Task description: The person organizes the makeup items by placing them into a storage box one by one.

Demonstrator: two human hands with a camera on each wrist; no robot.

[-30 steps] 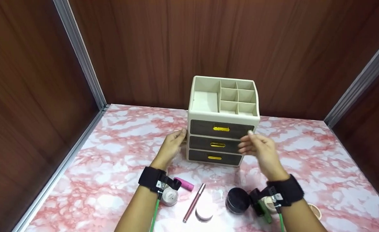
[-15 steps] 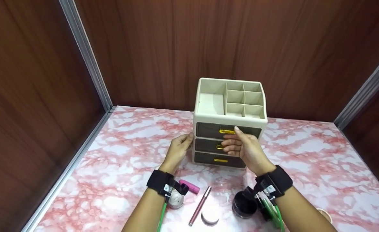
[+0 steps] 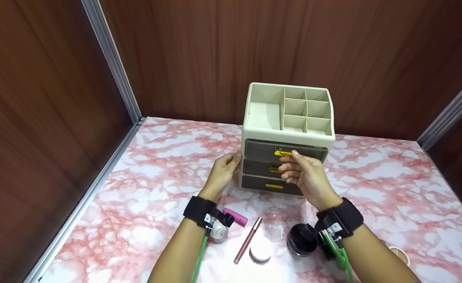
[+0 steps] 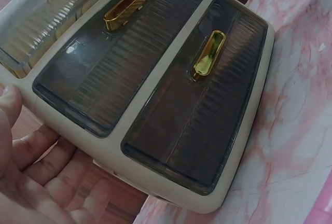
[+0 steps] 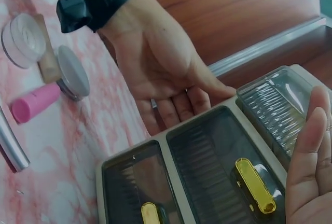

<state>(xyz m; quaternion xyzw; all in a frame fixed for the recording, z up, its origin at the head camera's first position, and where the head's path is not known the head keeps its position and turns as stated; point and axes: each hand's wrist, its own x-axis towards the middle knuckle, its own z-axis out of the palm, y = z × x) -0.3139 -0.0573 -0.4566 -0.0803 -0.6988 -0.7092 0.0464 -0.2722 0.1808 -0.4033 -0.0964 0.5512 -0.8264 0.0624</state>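
A cream cosmetics organizer (image 3: 289, 135) with dark see-through drawers stands upright on the table. My right hand (image 3: 311, 181) pinches the gold handle (image 3: 281, 153) of the top drawer (image 3: 259, 151), thumb on top and fingers beneath. That drawer juts slightly from the frame, while the two lower ones sit flush. At the organizer's left side, my left hand (image 3: 221, 175) rests against the wall. In the left wrist view its thumb lies at the front edge, with the loosely bent fingers (image 4: 54, 164) along the side. The right wrist view catches only part of my right hand (image 5: 314, 167).
In front lie a pink tube (image 3: 235, 217), a clear jar (image 3: 219, 232), a slim lip gloss tube (image 3: 248, 240) and a white round container (image 3: 261, 247). A black jar (image 3: 301, 240) and a green item (image 3: 338, 253) sit near my right forearm. Wood-look panels (image 3: 195, 59) stand behind.
My right hand came left from the organizer's right side to the top drawer's handle, took hold of it and drew the drawer out slightly. My left hand stays at the side.
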